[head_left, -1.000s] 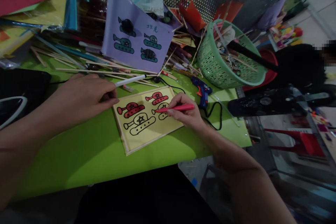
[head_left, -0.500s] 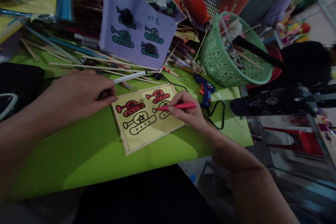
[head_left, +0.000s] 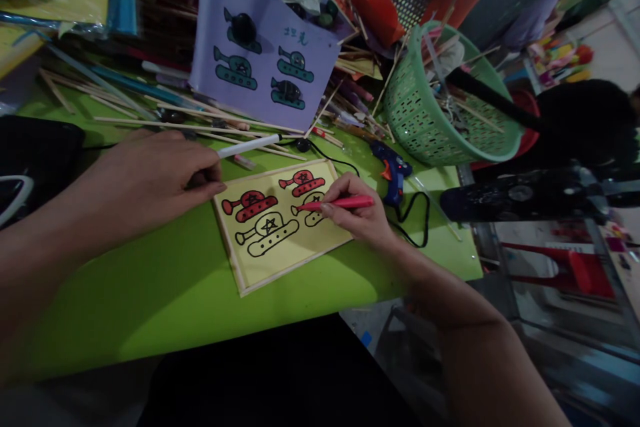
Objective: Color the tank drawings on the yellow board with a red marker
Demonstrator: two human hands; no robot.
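A yellow framed board (head_left: 280, 260) with several black-outlined tank drawings lies on the green table (head_left: 165, 300); two tanks are coloured red. My right hand (head_left: 357, 210) is closed on a red marker (head_left: 340, 203), whose tip rests on the right-hand tank. My left hand (head_left: 150, 180) is closed, pressing at the board's upper left corner. A white pen (head_left: 247, 146) sticks out from under its fingers.
A purple sheet (head_left: 260, 47) with teal tank drawings leans behind the board amid many wooden sticks (head_left: 165, 125). A blue glue gun (head_left: 393, 170) with a black cord lies right of the board. A green basket (head_left: 430, 107) stands at the back right. A black object (head_left: 30, 160) sits at left.
The view shifted slightly down and left a second ago. Both hands have kept their places on the board; the red marker tip stays on the same tank.
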